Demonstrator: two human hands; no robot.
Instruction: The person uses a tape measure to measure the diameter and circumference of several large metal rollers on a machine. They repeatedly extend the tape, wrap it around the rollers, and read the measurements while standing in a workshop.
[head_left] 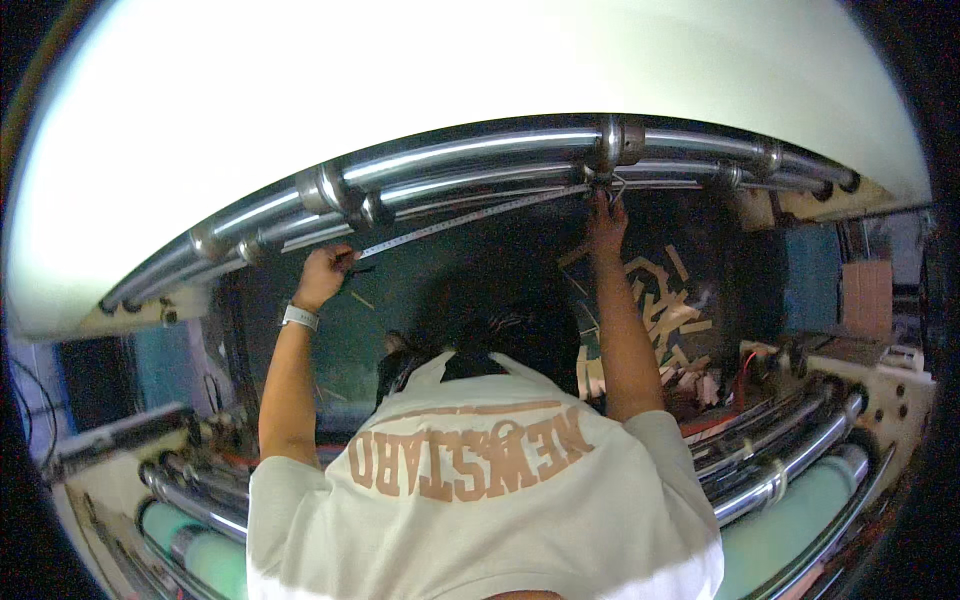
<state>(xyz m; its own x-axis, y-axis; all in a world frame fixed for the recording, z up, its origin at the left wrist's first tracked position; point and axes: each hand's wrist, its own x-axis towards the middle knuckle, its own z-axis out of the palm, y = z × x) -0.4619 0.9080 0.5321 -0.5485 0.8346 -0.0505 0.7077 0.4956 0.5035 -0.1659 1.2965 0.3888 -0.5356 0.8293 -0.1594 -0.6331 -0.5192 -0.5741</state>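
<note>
A white tape measure blade (470, 219) is stretched out in front of me, just below the steel shafts. My left hand (325, 278) is closed in a pinch at its left end, with a white watch band on that wrist. At the other end my right hand (606, 225) reaches up, its fingers closed at the tape beside a metal collar (612, 143) on the upper shaft. A thin bent metal piece (621, 187) shows by the right fingertips; whether I hold it cannot be made out. The case of the tape is not plainly visible.
Long polished shafts (480, 147) with several collars run across ahead, under a large white machine cover (450, 60). Cardboard scraps (660, 305) lie on the dark floor at the right. Behind me are more steel shafts (790, 480) and a pale green roller (800, 520).
</note>
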